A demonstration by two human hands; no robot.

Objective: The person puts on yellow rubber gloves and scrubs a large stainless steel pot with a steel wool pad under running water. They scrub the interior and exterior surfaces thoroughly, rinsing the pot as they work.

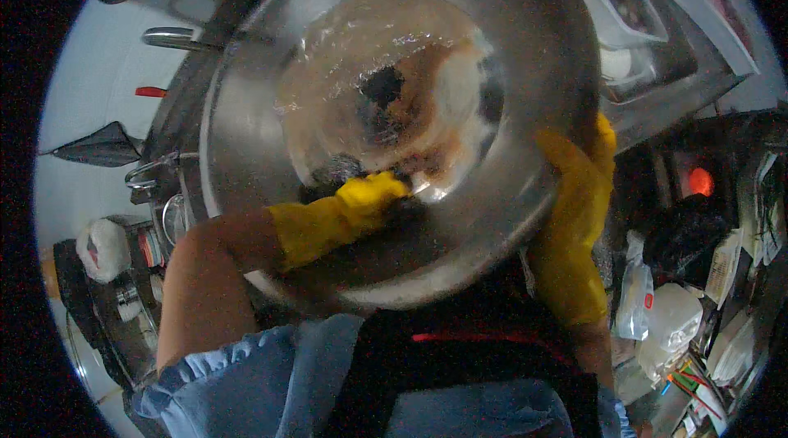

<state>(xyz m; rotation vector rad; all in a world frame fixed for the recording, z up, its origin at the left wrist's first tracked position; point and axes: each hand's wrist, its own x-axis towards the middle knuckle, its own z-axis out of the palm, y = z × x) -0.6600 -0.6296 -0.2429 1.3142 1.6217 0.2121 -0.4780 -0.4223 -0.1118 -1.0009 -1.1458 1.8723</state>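
Before me is a large round metal pan (246, 124), likely a wok, tilted toward me. Murky water (345, 38) pools in its bowl, over brown and black burnt residue (385, 87). My left hand (372, 188), in a yellow rubber glove, reaches inside and rests low against the near wall with its fingers curled. A dark, greyish mesh-like patch (341, 168) lies beside its knuckles; whether it is a scrubber is unclear. On the right side, my right hand (575, 151), also gloved in yellow, clasps the rim with the thumb inside and the fingers outside.
A white plastic tub (615, 4) stands at upper right on a metal counter (659, 111). A red glow (700, 182) shows at the right, above plastic bags (674, 315) and clutter. Metal handles or fittings (169, 38) jut out along the left, near a white bundle (103, 250).
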